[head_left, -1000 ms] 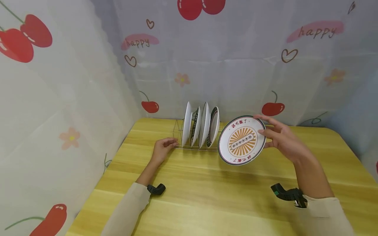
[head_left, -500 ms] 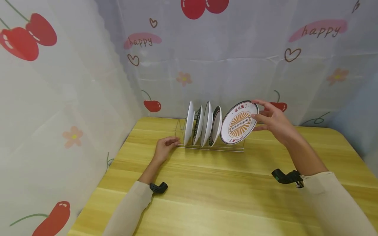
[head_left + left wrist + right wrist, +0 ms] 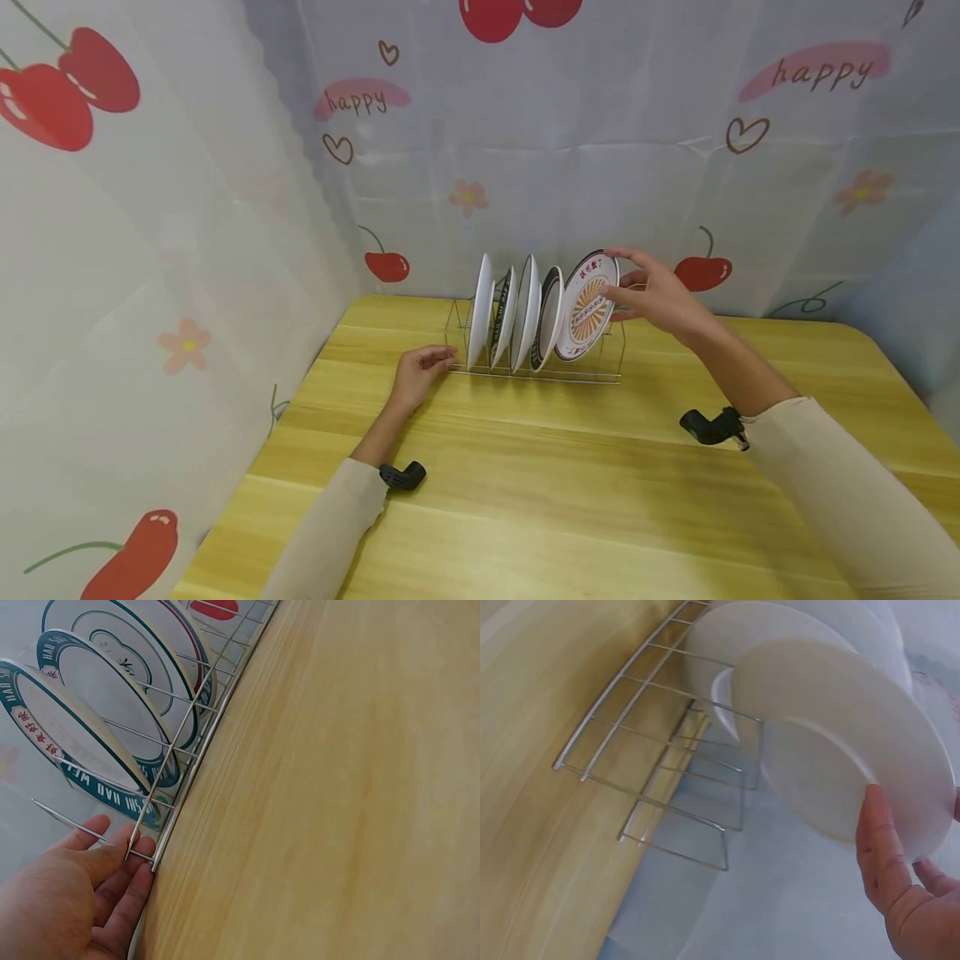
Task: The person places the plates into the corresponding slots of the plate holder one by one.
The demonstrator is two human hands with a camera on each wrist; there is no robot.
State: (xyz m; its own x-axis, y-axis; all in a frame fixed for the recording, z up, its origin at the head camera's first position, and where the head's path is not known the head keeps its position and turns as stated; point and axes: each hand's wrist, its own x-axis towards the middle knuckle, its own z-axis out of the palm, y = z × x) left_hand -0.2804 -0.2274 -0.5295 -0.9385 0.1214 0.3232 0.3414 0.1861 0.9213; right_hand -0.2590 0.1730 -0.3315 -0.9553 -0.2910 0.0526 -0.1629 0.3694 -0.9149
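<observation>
My right hand (image 3: pixel 663 300) holds a white plate (image 3: pixel 588 310) with an orange sunburst and red lettering by its right edge, thumb on the front. The plate stands steeply tilted over the right part of a wire dish rack (image 3: pixel 573 381). Its plain white underside shows in the right wrist view, with fingers (image 3: pixel 885 847) against it. Several plates stand on edge in the rack, the nearest to it a dark-rimmed plate (image 3: pixel 551 321). At the rack's left end my left hand (image 3: pixel 412 379) pinches the wire, thumb against fingertips (image 3: pixel 139 881) in the left wrist view.
The rack stands near the back edge of a wooden table (image 3: pixel 517 483). Behind it hangs a cherry-print cloth (image 3: pixel 600 200), and another such cloth surface (image 3: pixel 187 275) lies along the left. Bare wire slots (image 3: pixel 682 817) show at the rack's right end.
My right hand has carried the sunburst plate left and up, from in front of the rack to over its right slots, turning it more edge-on. The left hand stays on the rack's end.
</observation>
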